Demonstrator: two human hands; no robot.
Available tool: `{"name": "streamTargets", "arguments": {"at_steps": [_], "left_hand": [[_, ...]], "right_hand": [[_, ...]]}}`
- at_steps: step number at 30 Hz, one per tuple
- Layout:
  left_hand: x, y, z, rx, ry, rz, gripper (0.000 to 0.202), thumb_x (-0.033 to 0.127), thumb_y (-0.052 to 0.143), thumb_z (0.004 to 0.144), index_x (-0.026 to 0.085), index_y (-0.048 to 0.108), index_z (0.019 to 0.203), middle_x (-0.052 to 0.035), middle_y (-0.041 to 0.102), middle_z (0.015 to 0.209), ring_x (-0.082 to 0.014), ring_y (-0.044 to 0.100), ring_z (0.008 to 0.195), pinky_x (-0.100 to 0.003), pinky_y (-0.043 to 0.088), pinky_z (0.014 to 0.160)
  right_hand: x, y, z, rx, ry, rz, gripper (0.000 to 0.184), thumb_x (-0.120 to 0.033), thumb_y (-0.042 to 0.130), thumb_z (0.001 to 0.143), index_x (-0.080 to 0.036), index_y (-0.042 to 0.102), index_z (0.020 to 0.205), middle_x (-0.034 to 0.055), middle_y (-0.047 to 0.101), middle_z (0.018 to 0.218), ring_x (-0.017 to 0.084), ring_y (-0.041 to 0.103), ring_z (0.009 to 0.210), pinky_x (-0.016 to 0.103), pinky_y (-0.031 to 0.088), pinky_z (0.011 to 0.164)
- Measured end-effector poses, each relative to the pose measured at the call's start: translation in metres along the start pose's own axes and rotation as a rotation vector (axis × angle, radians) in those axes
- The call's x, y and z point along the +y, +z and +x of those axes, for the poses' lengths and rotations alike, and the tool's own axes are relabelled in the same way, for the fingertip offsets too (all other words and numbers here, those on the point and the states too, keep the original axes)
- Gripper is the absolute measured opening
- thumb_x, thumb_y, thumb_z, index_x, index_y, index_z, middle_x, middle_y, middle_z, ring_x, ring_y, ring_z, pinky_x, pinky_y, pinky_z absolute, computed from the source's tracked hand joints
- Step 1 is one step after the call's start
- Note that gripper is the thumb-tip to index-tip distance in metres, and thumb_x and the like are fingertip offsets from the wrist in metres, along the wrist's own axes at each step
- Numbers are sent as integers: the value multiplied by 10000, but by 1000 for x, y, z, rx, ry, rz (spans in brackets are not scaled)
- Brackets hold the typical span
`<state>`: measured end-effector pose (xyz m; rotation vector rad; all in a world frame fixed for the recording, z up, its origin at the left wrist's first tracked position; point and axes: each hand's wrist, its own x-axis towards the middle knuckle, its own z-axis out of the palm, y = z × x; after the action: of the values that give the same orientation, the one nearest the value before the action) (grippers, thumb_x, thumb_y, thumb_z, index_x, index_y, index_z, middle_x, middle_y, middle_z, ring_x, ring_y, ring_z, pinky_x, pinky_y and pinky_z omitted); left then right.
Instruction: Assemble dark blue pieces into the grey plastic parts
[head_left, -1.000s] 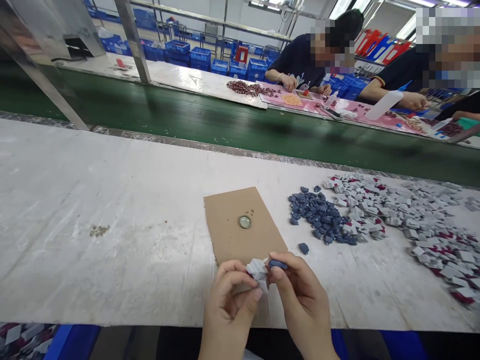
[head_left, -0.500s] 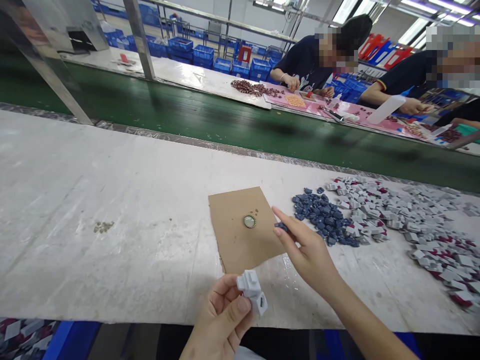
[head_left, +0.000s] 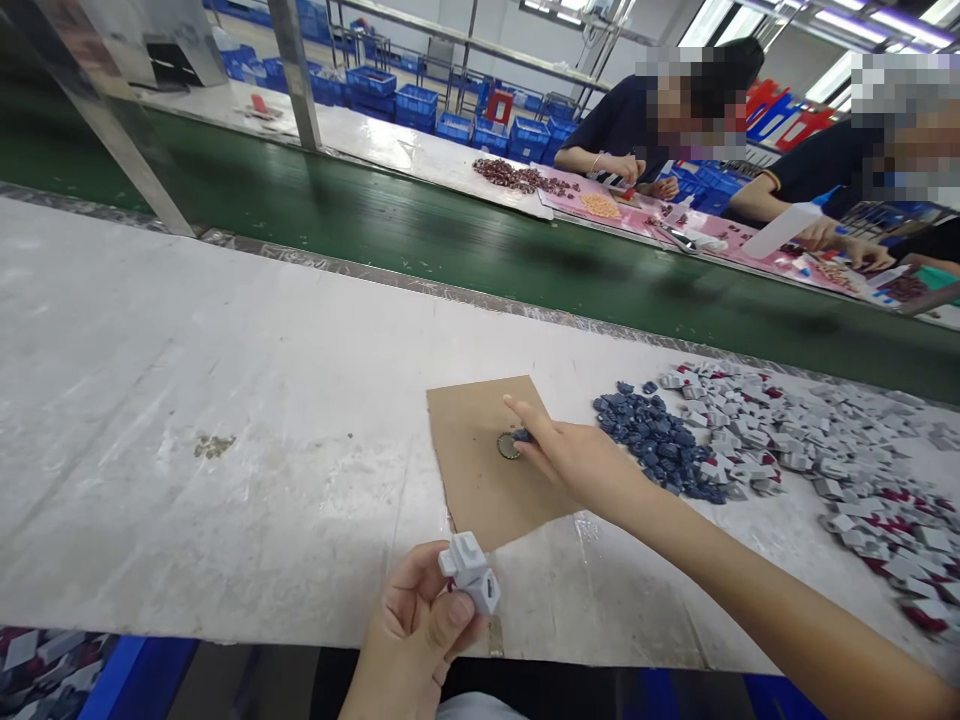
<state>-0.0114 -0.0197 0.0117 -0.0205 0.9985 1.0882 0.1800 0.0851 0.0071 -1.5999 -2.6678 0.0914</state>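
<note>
My left hand (head_left: 427, 620) is closed around a small light-grey plastic block figure (head_left: 471, 572), held over the table's near edge. A slot shows on the figure's side, and a bit of dark red peeks out near my fingers. My right hand (head_left: 574, 455) pinches a small dark-blue plastic piece (head_left: 523, 436) between thumb and fingers. That piece is at the right rim of a bottle cap (head_left: 508, 446); whether it touches the cap I cannot tell. The cap lies hollow side up on a square of brown cardboard (head_left: 480, 500).
Right of the cardboard lies a heap of dark-blue pieces (head_left: 652, 440), beside a wide spread of grey and dark-red parts (head_left: 810, 430). A green conveyor belt (head_left: 375, 240) runs behind the table (head_left: 262, 520). Two co-workers sit across it. A blue crate (head_left: 142, 670) stands at lower left.
My right hand has moved left, bringing the dark-blue piece from the cardboard's right edge to the bottle cap. My left hand, still holding the grey figure, has shifted slightly left.
</note>
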Motion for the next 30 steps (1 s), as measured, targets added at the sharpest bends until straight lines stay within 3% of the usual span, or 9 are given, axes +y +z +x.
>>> {"name": "streamTargets", "arguments": {"at_steps": [3, 6, 12, 17, 21, 26, 30], "left_hand": [[4, -2, 3, 26, 72, 15, 345, 232, 900, 394, 196, 695, 670, 20, 725, 669, -102, 674, 612, -108, 529, 519], [8, -3, 6, 53, 107, 11, 341, 238, 898, 393, 188, 682, 652, 26, 722, 663, -100, 675, 627, -100, 528, 528], [8, -5, 9, 91, 98, -24, 387, 240, 904, 369, 175, 666, 667, 29, 717, 671, -97, 671, 629, -98, 525, 519], [7, -6, 9, 104, 98, -31, 402, 237, 900, 391, 170, 655, 702, 24, 717, 691, -101, 673, 657, -105, 528, 520], [8, -4, 8, 95, 93, -10, 405, 265, 897, 405, 155, 658, 712, 5, 714, 679, -95, 661, 623, -114, 534, 517], [7, -4, 10, 84, 97, 5, 378, 246, 898, 393, 167, 646, 662, 10, 715, 670, -95, 660, 615, -121, 546, 527], [4, -5, 11, 82, 113, 38, 369, 248, 892, 413, 173, 645, 678, 8, 712, 697, -129, 668, 622, -186, 575, 529]], "right_hand": [[-2, -3, 2, -29, -15, 28, 207, -212, 429, 879, -189, 548, 1047, 23, 661, 670, 174, 593, 504, 236, 365, 435], [-3, -4, 4, -29, -66, 45, 180, -194, 430, 879, -238, 591, 946, 21, 686, 785, 158, 631, 606, 227, 415, 492], [-2, 5, 0, 36, -60, 16, 293, -147, 404, 878, -213, 594, 1091, 62, 710, 844, 183, 656, 646, 253, 455, 500], [-4, 5, -3, 85, -55, 36, 297, -134, 370, 902, -197, 611, 1064, 70, 686, 999, 180, 664, 768, 272, 512, 606], [-5, 7, -2, 80, -72, 64, 285, -132, 386, 897, -180, 626, 1044, 88, 677, 982, 190, 663, 798, 278, 527, 633], [-1, 14, 0, 75, -57, 72, 300, -111, 386, 880, -154, 642, 1033, 115, 676, 958, 222, 661, 756, 307, 516, 561], [-1, 5, 0, 111, -32, 143, 302, -145, 386, 891, -168, 643, 1048, 104, 674, 944, 206, 646, 765, 304, 509, 589]]}}
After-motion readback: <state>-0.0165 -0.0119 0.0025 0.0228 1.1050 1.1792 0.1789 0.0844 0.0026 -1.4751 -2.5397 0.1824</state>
